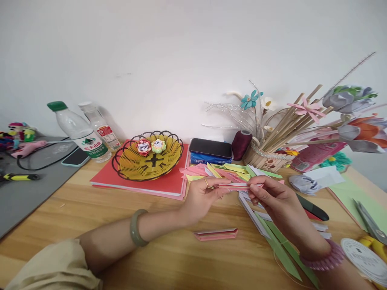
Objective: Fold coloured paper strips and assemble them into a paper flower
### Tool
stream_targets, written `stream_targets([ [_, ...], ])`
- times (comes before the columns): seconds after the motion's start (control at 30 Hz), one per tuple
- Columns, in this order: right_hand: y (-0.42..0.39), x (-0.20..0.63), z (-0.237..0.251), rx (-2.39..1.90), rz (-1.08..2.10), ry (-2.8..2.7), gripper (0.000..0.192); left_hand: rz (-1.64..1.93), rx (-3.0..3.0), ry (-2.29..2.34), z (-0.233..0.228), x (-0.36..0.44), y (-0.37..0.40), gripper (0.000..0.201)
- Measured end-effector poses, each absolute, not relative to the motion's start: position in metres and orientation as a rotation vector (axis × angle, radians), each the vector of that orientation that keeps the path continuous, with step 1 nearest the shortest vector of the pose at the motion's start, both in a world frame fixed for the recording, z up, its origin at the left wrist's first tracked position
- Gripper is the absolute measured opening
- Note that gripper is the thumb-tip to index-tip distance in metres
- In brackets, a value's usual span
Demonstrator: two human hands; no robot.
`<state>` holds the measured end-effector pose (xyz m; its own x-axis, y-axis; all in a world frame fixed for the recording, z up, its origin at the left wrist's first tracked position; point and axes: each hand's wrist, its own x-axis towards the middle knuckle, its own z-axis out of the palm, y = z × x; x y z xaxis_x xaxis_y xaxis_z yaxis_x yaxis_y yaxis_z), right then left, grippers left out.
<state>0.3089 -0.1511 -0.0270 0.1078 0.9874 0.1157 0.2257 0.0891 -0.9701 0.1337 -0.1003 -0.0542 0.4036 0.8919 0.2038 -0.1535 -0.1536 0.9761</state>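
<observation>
My left hand (201,197) and my right hand (272,199) meet above the wooden table (90,217), both pinching a thin stack of folded pink paper strips (237,186) held level between them. A jade bangle circles my left wrist and a pink coil band my right. Another small stack of folded pink strips (215,234) lies on the table just below my hands. Behind my hands is a loose pile of folded pink, yellow and green strips (229,170). Green and white folded strips (276,241) lie under my right forearm.
A yellow wire basket (148,161) with two paper balls sits on red paper sheets. Two water bottles (80,131), a phone on a blue pack (211,148), a thread spool (241,144) and a holder of sticks and paper flowers (272,155) stand behind. Scissors (370,221) and a pen (314,208) lie right.
</observation>
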Motion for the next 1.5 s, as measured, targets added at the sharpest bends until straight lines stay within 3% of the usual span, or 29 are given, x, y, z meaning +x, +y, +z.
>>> stream_targets([
  [0.23, -0.152, 0.307, -0.026, -1.343, 0.932, -1.344, 0.019, 1.066, 1.338, 0.645, -0.054, 0.135, -0.099, 0.02],
  [0.5, -0.153, 0.305, -0.025, -1.324, 0.934, -1.389, 0.017, 0.93, 1.348, 0.507, -0.053, 0.133, -0.1, 0.033],
  [1.13, -0.153, 0.305, -0.025, -1.373, 1.07, -1.407, 0.019, 0.872, 1.453, 0.595, -0.051, 0.132, -0.096, 0.021],
  [1.37, -0.152, 0.304, -0.025, -1.458, 0.914, -1.554, 0.018, 0.693, 1.381, 0.69, -0.06, 0.137, -0.091, 0.033],
  [1.5, -0.151, 0.307, -0.025, -1.502, 0.93, -1.64, 0.02, 0.708, 1.49, 0.726, -0.062, 0.137, -0.092, 0.025],
])
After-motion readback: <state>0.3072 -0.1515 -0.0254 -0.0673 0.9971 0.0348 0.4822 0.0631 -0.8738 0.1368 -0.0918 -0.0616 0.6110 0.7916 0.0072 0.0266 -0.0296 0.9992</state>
